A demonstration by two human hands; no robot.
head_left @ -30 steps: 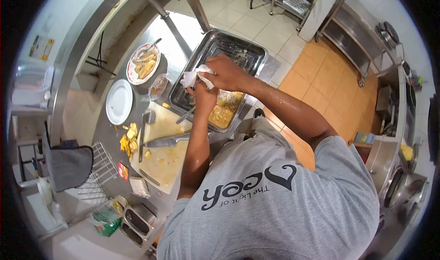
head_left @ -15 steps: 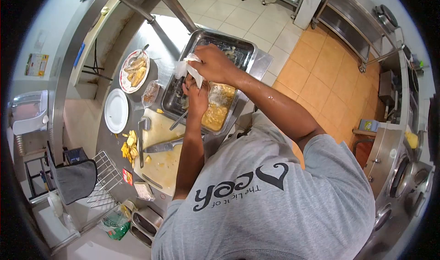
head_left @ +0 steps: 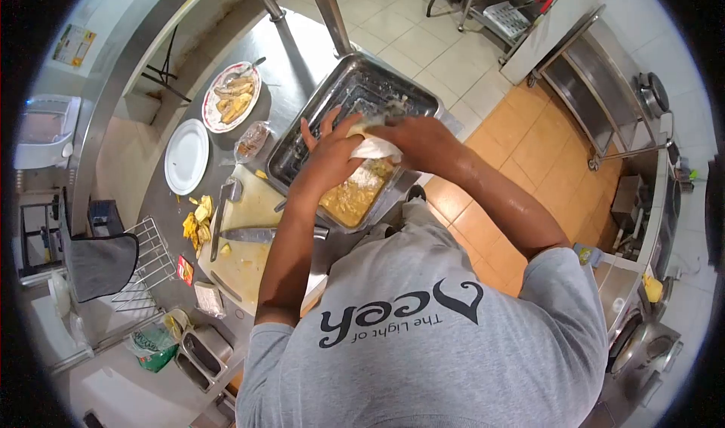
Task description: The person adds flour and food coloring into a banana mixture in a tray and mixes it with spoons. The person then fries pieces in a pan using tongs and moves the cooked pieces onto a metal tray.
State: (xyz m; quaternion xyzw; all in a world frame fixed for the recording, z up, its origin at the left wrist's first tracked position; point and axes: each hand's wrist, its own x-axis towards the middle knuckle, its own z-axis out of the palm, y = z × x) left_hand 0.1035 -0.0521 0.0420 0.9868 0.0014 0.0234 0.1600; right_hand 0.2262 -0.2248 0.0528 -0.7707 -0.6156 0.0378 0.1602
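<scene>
Apparently for containment, a crinkled white bag [head_left: 377, 150], thin plastic by its look, is held low over the metal pan [head_left: 370, 86], whose walls would catch anything spilt. The right hand [head_left: 425, 144] grasps the bag from its three o'clock side. The left hand [head_left: 332, 155] meets it from nine o'clock, outer fingers splayed; whether its thumb and forefinger pinch the plastic, I cannot tell.

Beneath, toward the pan's six o'clock end, lies lumpy, glossy yellow mash [head_left: 349, 204], dusted with matte white powder [head_left: 367, 179].

Taking the pan as the dial, a pale, stained cutting board [head_left: 245, 266] lies on the tabletop [head_left: 306, 43] toward seven, probably within easy reach. A broad-bladed knife [head_left: 260, 235] rests flat on it. Limp yellow peels [head_left: 198, 220] sit at eight, seemingly pushed aside, and a smooth white plate [head_left: 186, 156] at nine.
</scene>
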